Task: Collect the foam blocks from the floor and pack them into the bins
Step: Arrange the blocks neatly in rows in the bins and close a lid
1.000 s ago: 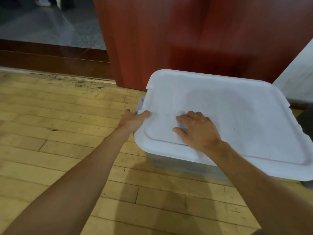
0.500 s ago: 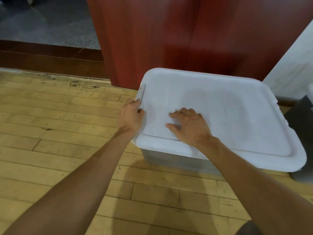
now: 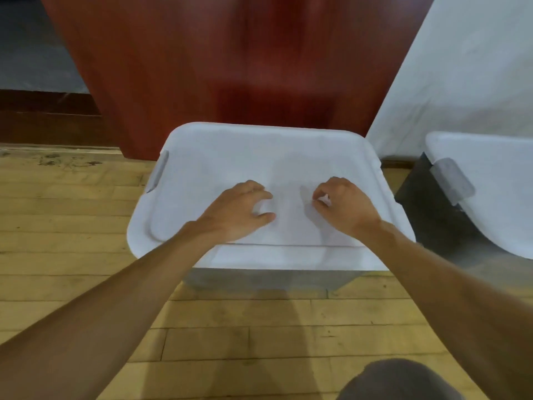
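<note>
**Bin (image 3: 259, 280) shut, both hands on its lid**

It stands on the wooden floor (image 3: 72, 226), backed against a red-brown panel (image 3: 202, 67), with the white lid (image 3: 288, 151) seated flat. No foam blocks are in view, so any already packed are hidden under the lid.

The left hand (image 3: 236, 212) rests on the lid with fingers loosely bent and thumb out, gripping nothing. The right hand (image 3: 343, 206) lies just beside it with its fingers curled tighter. A pale speck shows at their tips, but the blur leaves it unclear whether they pinch anything.

Both hands sit near the lid's middle, probably to press it down evenly. A grey latch (image 3: 158, 174) sits on the lid's left edge. A second bin (image 3: 490, 183), also lidded, stands near on the right.

No brand, label or writing is legible.
</note>
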